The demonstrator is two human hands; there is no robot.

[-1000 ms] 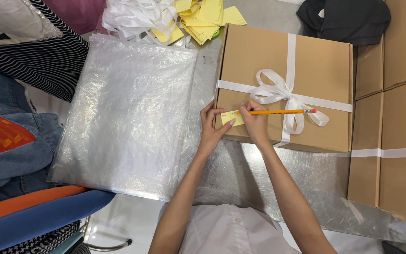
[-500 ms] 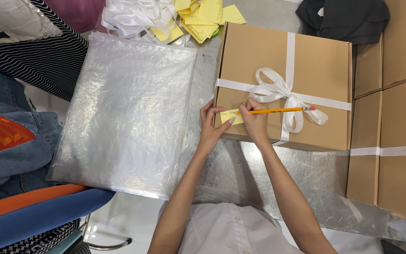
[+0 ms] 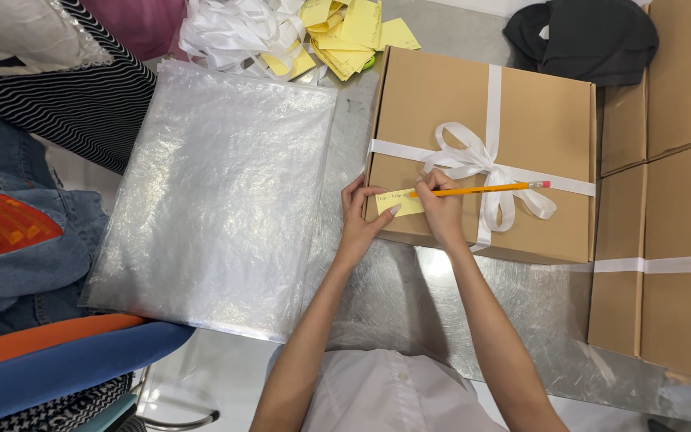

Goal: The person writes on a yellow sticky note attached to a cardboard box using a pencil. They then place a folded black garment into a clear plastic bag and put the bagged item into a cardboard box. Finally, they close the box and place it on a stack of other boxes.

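A brown cardboard box (image 3: 449, 96) tied with a white ribbon and bow (image 3: 473, 160) lies on a metal table (image 3: 521, 312). A small yellow note (image 3: 397, 202) sits on the box's near left corner. My left hand (image 3: 359, 218) presses the note flat with its fingertips. My right hand (image 3: 441, 210) grips a yellow pencil (image 3: 481, 190) with a pink eraser, its tip resting on the note. The pencil lies nearly level, pointing left.
A large clear plastic bag (image 3: 217, 192) lies flat to the left. Yellow notes (image 3: 345, 28) and loose white ribbon (image 3: 233, 28) are piled at the back. More ribbon-tied boxes (image 3: 665, 240) stand on the right, with a black cloth (image 3: 585, 40) behind. Folded clothes (image 3: 17, 224) are stacked at far left.
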